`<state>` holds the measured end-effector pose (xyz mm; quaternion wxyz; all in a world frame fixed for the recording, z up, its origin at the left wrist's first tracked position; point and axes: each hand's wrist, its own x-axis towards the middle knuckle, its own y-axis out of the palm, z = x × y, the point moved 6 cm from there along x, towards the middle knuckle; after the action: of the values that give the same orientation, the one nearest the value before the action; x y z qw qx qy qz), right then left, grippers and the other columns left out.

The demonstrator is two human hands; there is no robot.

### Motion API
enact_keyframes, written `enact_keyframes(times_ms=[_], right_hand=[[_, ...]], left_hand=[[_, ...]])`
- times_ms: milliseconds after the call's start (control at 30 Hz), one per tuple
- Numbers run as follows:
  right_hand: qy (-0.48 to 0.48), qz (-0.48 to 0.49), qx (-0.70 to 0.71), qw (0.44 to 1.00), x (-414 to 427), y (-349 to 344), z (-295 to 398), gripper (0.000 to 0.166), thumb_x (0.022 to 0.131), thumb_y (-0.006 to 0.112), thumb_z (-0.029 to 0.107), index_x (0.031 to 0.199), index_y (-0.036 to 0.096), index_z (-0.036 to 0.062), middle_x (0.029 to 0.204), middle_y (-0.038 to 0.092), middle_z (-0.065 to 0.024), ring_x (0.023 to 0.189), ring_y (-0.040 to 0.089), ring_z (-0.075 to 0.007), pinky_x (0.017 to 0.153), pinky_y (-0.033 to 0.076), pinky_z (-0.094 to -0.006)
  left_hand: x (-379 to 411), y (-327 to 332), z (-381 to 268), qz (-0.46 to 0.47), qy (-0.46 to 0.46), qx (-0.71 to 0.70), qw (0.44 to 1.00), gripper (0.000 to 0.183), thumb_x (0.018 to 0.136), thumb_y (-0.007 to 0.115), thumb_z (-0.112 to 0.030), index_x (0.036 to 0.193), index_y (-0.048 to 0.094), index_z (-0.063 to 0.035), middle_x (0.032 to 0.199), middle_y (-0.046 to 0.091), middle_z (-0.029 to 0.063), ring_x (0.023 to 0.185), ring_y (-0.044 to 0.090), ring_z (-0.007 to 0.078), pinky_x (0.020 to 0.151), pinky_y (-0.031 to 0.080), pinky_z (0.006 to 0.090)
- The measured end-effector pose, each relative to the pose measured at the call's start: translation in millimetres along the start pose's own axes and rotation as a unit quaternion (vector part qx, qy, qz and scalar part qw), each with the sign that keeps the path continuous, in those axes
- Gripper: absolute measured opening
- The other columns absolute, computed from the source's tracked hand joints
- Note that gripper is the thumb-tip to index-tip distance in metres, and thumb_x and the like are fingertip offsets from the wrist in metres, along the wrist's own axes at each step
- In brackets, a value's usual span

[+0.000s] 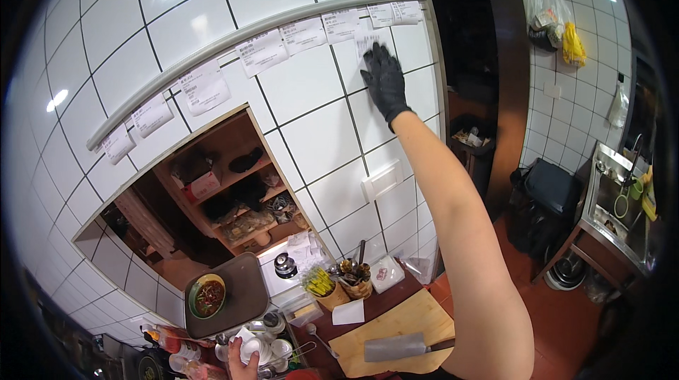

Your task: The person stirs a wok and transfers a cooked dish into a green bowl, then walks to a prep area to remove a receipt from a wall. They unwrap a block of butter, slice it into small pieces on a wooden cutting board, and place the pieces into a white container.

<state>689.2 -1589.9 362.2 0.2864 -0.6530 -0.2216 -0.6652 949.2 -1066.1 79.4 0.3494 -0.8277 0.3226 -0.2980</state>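
Note:
My right hand (384, 80), in a black glove, reaches up to the white tiled wall. Its fingers overlap a printed paper slip (366, 43) just below a metal ticket rail (254, 32); blur hides whether they pinch it. Several other printed slips (204, 88) hang from the rail. My bare left hand (241, 363) is low in the picture, beside white lidded jars (253, 349) in a metal tray. A small white piece (244, 334) shows near its fingertips, and whether the hand grips anything is unclear.
A bowl of red soup (207, 298) stands on a brown tray (249, 287) at the wall opening. A cleaver (395, 347) lies on a wooden cutting board (350, 345). Nearby are a spoon holder (358, 287), napkins (389, 274) and a service bell (285, 266). A sink (610, 221) stands right.

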Motion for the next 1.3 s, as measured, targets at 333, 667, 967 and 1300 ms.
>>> enact_keyframes(times_ms=[333,667,967,1300], right_hand=[[0.116,0.074,0.063,0.988,-22.2,-6.7,8.6,0.031,0.069,0.046,0.000,0.098,0.052,0.0048,0.101,0.051,-0.0115,0.094,0.047,-0.0264,0.079,0.041,-0.0321],[0.091,0.320,0.406,0.851,-140.8,-41.7,142.5,0.024,0.077,0.051,0.019,0.100,0.053,0.0115,0.091,0.055,-0.0067,0.074,0.057,-0.0232,0.059,0.046,-0.0309],[-0.329,0.351,0.524,0.703,-252.9,-164.1,286.9,0.028,0.066,0.055,0.014,0.091,0.049,0.0019,0.079,0.050,-0.0138,0.075,0.052,-0.0273,0.068,0.042,-0.0384],[0.059,-0.056,0.193,0.978,22.9,-25.4,-14.0,0.050,0.074,0.047,0.010,0.122,0.034,0.0106,0.126,0.029,-0.0168,0.112,0.035,-0.0312,0.088,0.034,-0.0349]], left_hand=[[-3.9,-5.9,-0.8,0.010,-0.002,0.019,1.000,0.045,0.075,0.056,-0.017,0.113,0.041,0.0010,0.114,0.045,0.0160,0.106,0.040,0.0275,0.091,0.029,0.0344],[6.2,15.5,-44.2,0.073,-0.128,-0.346,0.927,0.035,0.080,0.050,-0.026,0.105,0.049,-0.0014,0.105,0.051,0.0113,0.099,0.046,0.0223,0.084,0.035,0.0300],[49.0,106.4,-92.9,0.158,-0.204,-0.763,0.593,0.033,0.084,0.038,-0.018,0.108,0.042,0.0045,0.108,0.050,0.0146,0.101,0.047,0.0272,0.090,0.035,0.0379],[44.8,64.5,-34.4,0.012,-0.200,-0.689,0.697,0.018,0.078,0.045,-0.004,0.096,0.047,-0.0019,0.094,0.055,0.0106,0.085,0.055,0.0244,0.075,0.046,0.0407]])
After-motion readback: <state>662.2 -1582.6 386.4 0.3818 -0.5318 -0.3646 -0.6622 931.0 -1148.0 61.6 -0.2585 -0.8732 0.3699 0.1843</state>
